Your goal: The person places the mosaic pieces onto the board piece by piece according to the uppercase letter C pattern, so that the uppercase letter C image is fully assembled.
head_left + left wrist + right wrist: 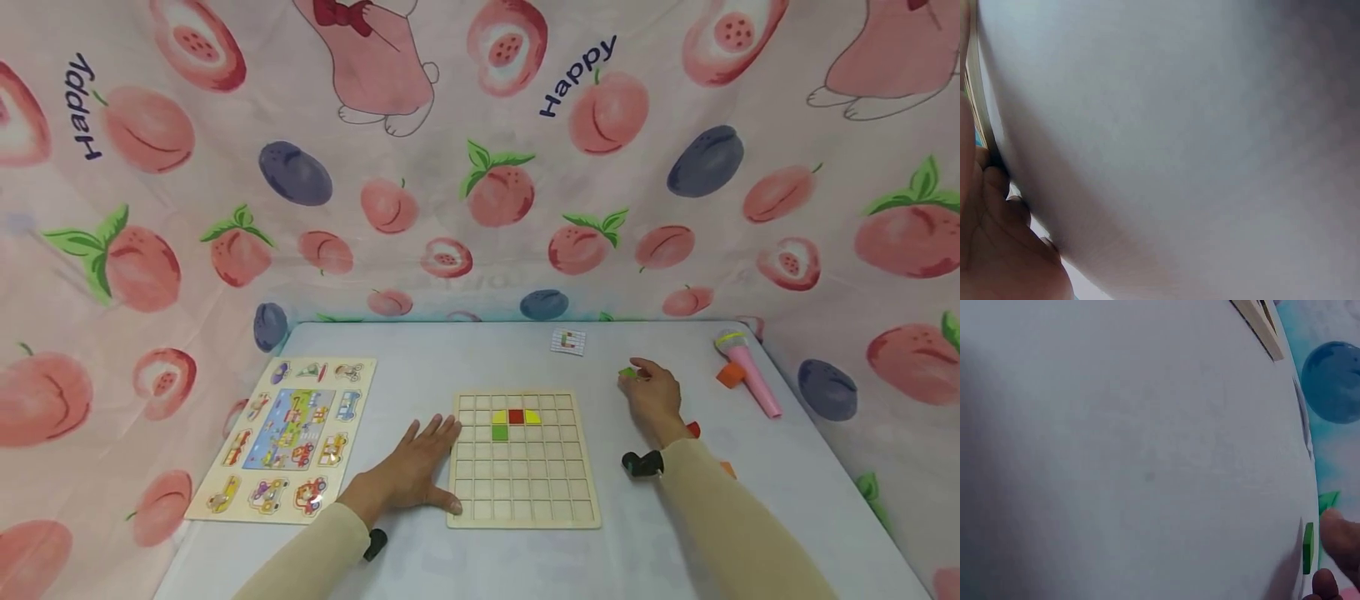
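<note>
A wooden grid board lies at the middle of the table. Near its top sit a red square block, a yellow quarter-round block on its left, another yellow block on its right, and a green square block below the left one. My left hand rests with spread fingers along the board's left edge. To the right of the board, my right hand pinches a green block between thumb and fingers; the fingers hide part of it in the head view.
A small pattern card lies behind the board. At the right are a pink toy microphone, an orange block against it, a red block and another orange block by the sleeve. A picture puzzle board lies at the left.
</note>
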`<state>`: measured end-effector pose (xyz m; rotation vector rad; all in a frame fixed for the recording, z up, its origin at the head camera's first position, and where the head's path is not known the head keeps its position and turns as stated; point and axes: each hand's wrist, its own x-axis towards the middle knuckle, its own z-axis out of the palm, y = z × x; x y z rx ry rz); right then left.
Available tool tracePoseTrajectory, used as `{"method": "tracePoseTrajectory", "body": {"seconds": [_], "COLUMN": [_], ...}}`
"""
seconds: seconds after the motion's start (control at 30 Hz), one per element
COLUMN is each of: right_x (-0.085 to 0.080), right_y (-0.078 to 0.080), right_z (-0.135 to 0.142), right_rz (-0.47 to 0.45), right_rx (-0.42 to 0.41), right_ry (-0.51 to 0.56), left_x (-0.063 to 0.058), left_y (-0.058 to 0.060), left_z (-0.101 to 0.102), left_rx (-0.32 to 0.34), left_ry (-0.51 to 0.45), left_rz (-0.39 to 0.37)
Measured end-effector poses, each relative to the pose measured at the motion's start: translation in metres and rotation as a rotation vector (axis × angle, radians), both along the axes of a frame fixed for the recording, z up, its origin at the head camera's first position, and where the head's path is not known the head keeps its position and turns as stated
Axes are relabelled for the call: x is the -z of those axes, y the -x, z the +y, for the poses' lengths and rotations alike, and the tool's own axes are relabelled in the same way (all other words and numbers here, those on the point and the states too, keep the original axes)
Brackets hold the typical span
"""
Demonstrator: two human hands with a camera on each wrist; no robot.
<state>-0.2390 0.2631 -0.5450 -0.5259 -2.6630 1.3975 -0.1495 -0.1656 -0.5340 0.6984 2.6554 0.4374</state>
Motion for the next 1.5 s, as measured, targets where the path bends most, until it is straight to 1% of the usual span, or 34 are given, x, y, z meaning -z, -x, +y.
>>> {"method": "tracePoseTrajectory", "body": {"seconds": [0.07,0.17,0.23,0.3,0.37,0.43,0.5,0.57,0.7,0.8,1.1,1.37,1.5], "right_x": [0.002,0.004,0.005,0.005,0.004,0.002,0.001,0.001,0.001,0.001,-0.006,-0.006,-0.008], "right_y": [0.001,0.004,0.005,0.005,0.004,0.002,-0.001,-0.003,-0.004,-0.005,-0.010,-0.011,-0.013], "right_z": [0.000,-0.001,-0.001,0.000,0.001,0.003,0.006,0.008,0.010,0.010,0.010,0.000,-0.008], "right_rz": [-0.021,-0.040,-0.047,-0.053,-0.058,-0.065,-0.066,-0.060,-0.053,-0.052,-0.023,0.054,0.082], "right_rx": [0.008,0.010,-0.010,-0.052,-0.114,-0.176,-0.227,-0.249,-0.264,-0.264,-0.215,-0.159,-0.149], "right_ry": [-0.038,-0.123,-0.184,-0.228,-0.261,-0.268,-0.262,-0.242,-0.233,-0.215,-0.064,0.003,0.037], "left_x": [0.000,-0.001,-0.001,0.000,0.000,0.001,0.001,0.001,0.001,0.001,0.001,-0.001,-0.002], "left_y": [0.000,0.000,0.000,0.000,0.000,0.000,0.001,0.001,0.001,0.001,0.001,0.001,0.000], "left_z": [0.001,0.002,0.002,0.002,0.002,0.002,0.002,0.002,0.002,0.002,0.002,0.002,0.002], "left_rx": [-0.003,-0.009,-0.012,-0.014,-0.016,-0.017,-0.018,-0.019,-0.018,-0.019,-0.012,-0.009,-0.009], "left_ry": [0.000,-0.002,0.000,-0.006,-0.006,0.001,0.005,0.000,-0.009,0.001,0.005,0.004,0.001], "left_rz": [-0.003,-0.005,-0.009,-0.010,-0.009,-0.008,-0.012,-0.016,-0.024,-0.023,-0.021,-0.013,-0.017]}}
